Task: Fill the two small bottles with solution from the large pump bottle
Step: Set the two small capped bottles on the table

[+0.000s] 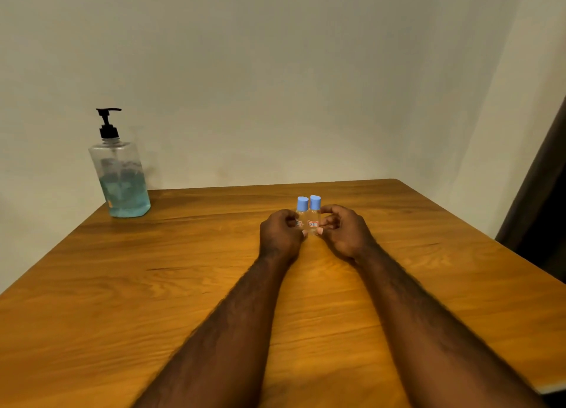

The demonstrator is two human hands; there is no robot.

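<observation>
Mid-table, left hand (pixel 280 234) and right hand (pixel 343 233) each pinch an upright capped small bottle (pixel 301 213) (pixel 314 213), pump bottle (pixel 121 177) far left, nearer the left hand.

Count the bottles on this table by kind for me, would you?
Small blue-capped bottles: 2
Large pump bottle: 1
Total: 3

Left hand (pixel 280 234) grips left bottle (pixel 302 208), right hand (pixel 344 233) grips right bottle (pixel 314 213), caps on.
</observation>
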